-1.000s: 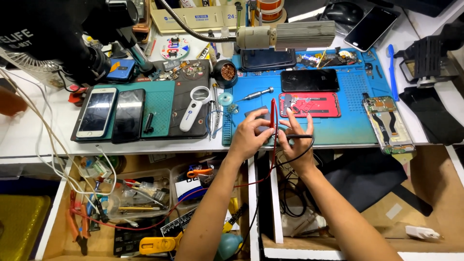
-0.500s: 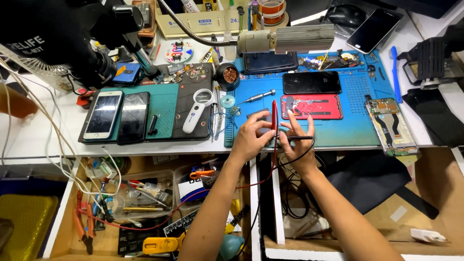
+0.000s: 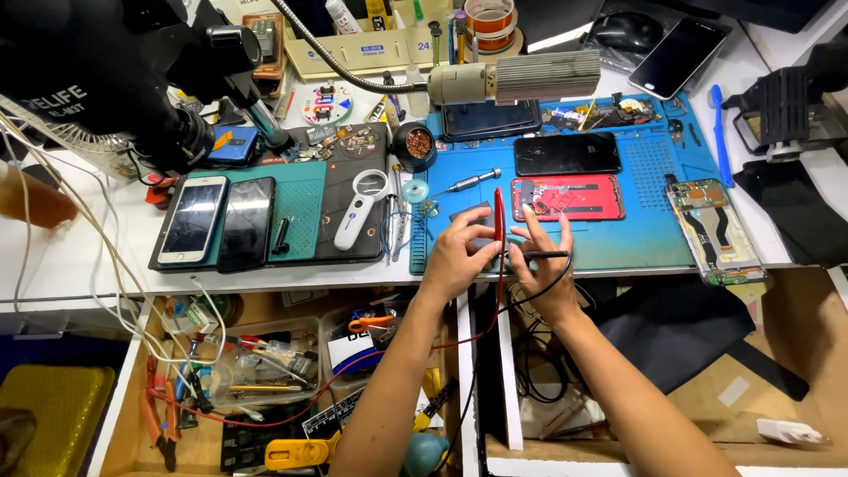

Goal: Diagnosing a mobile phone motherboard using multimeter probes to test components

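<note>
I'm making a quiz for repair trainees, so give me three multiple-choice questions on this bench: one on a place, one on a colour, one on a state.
1. Where does the white handheld magnifier lie?
A. on the dark mat left of the blue silicone work mat
B. in the open drawer
C. on the red phone housing

2. What colour is the probe in the left hand?
A. yellow
B. red
C. white

3. How is the slim black probe in the right hand lying?
A. upright
B. dropped on the floor
C. roughly level

Answers: 1 A, it rests on the dark mat; 2 B, the thin red probe stands by the fingers; 3 C, it lies across the fingers.
</note>
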